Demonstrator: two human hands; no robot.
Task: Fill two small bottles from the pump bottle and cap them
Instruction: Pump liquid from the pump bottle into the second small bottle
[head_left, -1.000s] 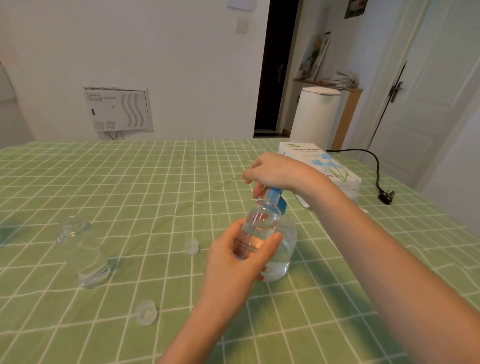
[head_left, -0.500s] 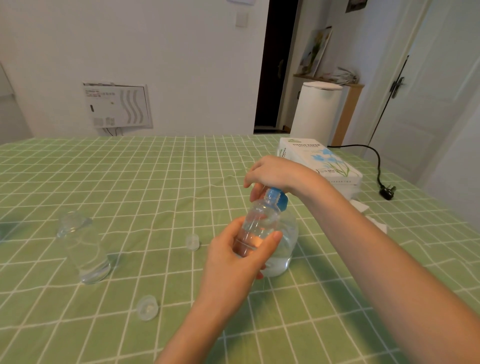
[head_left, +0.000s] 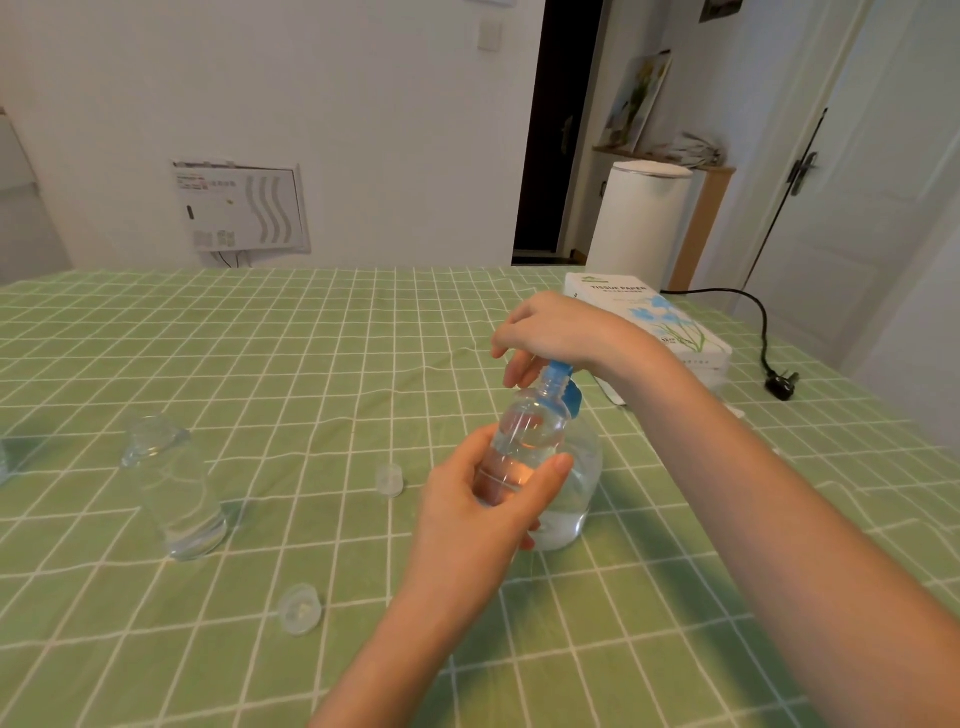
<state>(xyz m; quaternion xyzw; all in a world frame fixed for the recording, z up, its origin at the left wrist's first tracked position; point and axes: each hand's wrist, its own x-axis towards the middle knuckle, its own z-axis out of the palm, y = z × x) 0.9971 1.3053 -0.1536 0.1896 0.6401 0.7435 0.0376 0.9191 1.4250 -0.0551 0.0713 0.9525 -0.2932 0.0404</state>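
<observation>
1. The left hand (head_left: 483, 514), at the centre of the frame, grips the small clear plastic bottle (head_left: 524, 436), fingers and thumb wrapped round its lower body. Its open neck is tilted up to the blue plastic pump head (head_left: 558, 371).
2. The right hand (head_left: 556, 332) lies on top of that head with its fingers bent loosely down. I cannot tell whether it clasps the head or only presses it.
3. The round clear pump bottle (head_left: 582, 467) stands on the green checked tablecloth (head_left: 260, 364), just behind the small bottle.
4. Press straight down in slow, full strokes, so the base does not tip.
5. Hold the neck right under the spout, which is hard to see here, and watch the level through the wall.
6. Stop short of the neck to leave room for one of the clear caps (head_left: 388, 479) lying left of centre.
</observation>
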